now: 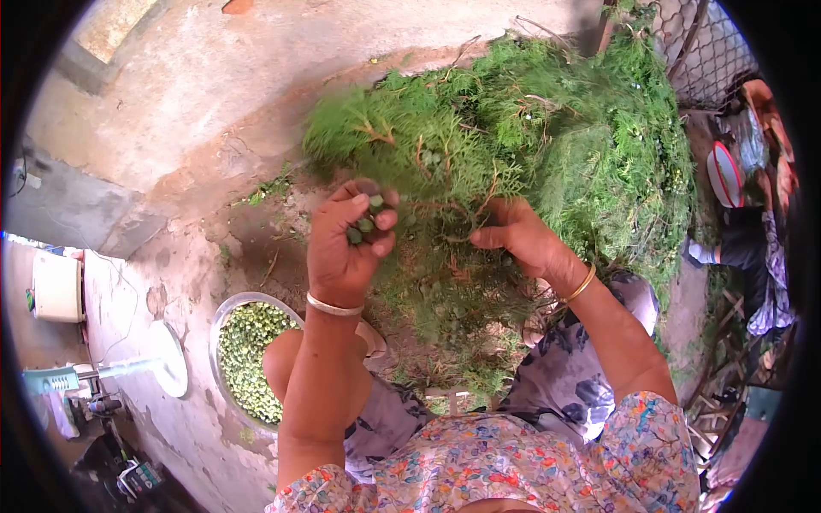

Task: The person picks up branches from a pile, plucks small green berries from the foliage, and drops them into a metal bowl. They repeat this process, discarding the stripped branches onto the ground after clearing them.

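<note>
My left hand [342, 248], with a pale bangle at its wrist, curls its fingers around several small green cones [366, 224]. Across from it, my right hand [522, 238], wearing a gold-coloured bangle, pinches the stem of a leafy evergreen branch [445, 158]. The branch spreads above and between both hands, its left end blurred. Below my left forearm, a round metal basin [215, 346] contains many small green cones [252, 359]; my knee and arm hide its right side.
A large heap of cut evergreen branches [633, 154] lies ahead and to the right, beside wire mesh [714, 56]. Left of the basin stands a white round object [171, 359] on a stem. A person sits at the far right near a red-rimmed white object [725, 175].
</note>
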`<state>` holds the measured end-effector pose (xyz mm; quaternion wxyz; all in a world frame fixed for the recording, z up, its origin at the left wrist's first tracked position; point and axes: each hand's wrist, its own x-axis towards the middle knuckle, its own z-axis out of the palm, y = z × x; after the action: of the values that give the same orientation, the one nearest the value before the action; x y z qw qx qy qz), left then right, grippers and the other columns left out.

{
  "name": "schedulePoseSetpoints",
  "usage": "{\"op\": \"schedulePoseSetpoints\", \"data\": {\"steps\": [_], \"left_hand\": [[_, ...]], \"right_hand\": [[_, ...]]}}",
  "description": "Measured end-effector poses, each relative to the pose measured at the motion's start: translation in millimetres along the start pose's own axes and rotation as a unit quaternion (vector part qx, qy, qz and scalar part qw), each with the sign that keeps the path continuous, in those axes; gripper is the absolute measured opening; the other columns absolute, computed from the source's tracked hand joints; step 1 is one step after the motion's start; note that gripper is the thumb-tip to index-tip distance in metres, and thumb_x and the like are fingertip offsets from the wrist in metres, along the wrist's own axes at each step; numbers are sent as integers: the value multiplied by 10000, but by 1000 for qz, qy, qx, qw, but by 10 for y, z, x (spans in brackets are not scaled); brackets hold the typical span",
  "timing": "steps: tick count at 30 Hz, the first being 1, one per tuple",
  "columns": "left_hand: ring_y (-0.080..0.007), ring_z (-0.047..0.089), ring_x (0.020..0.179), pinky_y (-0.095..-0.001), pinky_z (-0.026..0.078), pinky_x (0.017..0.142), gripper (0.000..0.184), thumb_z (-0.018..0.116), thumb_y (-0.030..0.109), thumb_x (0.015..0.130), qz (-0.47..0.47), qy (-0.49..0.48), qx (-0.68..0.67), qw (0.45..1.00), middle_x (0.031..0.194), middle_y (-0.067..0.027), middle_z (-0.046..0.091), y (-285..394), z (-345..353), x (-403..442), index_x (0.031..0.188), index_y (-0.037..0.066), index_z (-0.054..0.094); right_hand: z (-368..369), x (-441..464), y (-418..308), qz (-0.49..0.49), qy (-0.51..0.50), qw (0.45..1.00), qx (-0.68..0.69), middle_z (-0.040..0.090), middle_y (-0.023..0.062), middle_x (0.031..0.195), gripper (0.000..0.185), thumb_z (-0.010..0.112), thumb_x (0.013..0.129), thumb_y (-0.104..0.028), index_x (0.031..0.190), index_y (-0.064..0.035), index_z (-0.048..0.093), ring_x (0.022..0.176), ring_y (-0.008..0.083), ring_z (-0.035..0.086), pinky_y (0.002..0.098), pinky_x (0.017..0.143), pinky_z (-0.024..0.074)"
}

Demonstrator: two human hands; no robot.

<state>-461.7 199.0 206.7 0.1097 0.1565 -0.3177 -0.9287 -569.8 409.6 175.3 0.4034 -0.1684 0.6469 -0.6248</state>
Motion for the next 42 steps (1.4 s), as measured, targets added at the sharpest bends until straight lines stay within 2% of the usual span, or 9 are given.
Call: {"op": "schedulePoseSetpoints", "data": {"steps": [13, 17, 19, 22, 29, 31, 36, 40, 42], "left_hand": [[-113, 555, 583, -257, 437, 539, 177, 686, 101, 740, 157, -37, 649, 743, 642, -58, 604, -434, 21, -62, 782, -57, 618], [-104, 517, 541, -240, 410, 482, 130, 639, 107, 794, 108, 21, 572, 813, 641, -70, 583, -364, 83, -87, 800, -19, 606], [-91, 472, 502, -207, 373, 425, 83, 582, 102, 840, 9, 81, 200, 976, 649, -59, 562, -202, 11, -39, 837, 19, 587], [-93, 473, 516, -194, 370, 407, 77, 555, 92, 856, -3, 93, 21, 995, 663, -53, 555, -22, -35, -2, 860, 17, 573], [-137, 530, 589, -233, 426, 472, 86, 633, 82, 810, -26, 42, 222, 974, 735, -65, 602, -379, 61, -176, 857, 19, 597], [-160, 549, 599, -293, 461, 527, 162, 692, 77, 766, 278, -24, 589, 759, 764, -68, 619, -562, 112, -167, 879, 3, 602], [-255, 599, 644, -334, 462, 567, 206, 691, 68, 758, 342, -61, 765, 542, 762, -163, 586, -702, 64, -137, 914, -15, 587], [-200, 562, 594, -316, 433, 485, 141, 646, 76, 796, 360, -55, 666, 651, 713, -106, 570, -670, 24, -48, 898, 3, 582], [-168, 532, 572, -275, 396, 431, 163, 580, 91, 835, -16, 100, 327, 940, 718, -62, 562, -437, 116, -106, 985, 40, 542]], "right_hand": [[-164, 58, -79, 0, 68, 996, 49, 600, 205, 1041, 548, 677, 771, -53, 1188, 197, 425, 1010, 237, 543, 345, 932, 385], [-166, 55, -45, 17, 105, 994, 28, 573, 237, 1098, 585, 679, 768, -58, 1206, 207, 397, 1065, 260, 516, 358, 972, 351], [-208, 49, -62, 19, 93, 995, 33, 570, 240, 1108, 588, 681, 768, -65, 1207, 206, 399, 1074, 261, 510, 359, 980, 342], [-235, 56, -43, 13, 95, 994, 48, 575, 237, 1105, 577, 685, 769, -78, 1196, 201, 416, 1081, 261, 506, 359, 989, 327], [-241, 72, -36, 2, 110, 988, 106, 601, 202, 1058, 510, 692, 773, -89, 1158, 167, 476, 1037, 248, 524, 361, 960, 342], [-236, 71, -48, 7, 109, 988, 110, 603, 197, 1055, 505, 691, 777, -90, 1158, 165, 478, 1032, 243, 525, 359, 952, 347], [-203, 43, -101, 21, 102, 988, 118, 604, 193, 1047, 506, 689, 782, -94, 1164, 162, 478, 1033, 238, 524, 353, 951, 348], [-201, 28, -96, 18, 117, 988, 96, 603, 197, 1041, 520, 688, 781, -92, 1175, 166, 467, 1017, 237, 532, 355, 946, 362], [-227, 45, -49, 15, 131, 987, 88, 602, 198, 1038, 526, 687, 780, -89, 1179, 168, 463, 1011, 236, 535, 357, 946, 365]]}}
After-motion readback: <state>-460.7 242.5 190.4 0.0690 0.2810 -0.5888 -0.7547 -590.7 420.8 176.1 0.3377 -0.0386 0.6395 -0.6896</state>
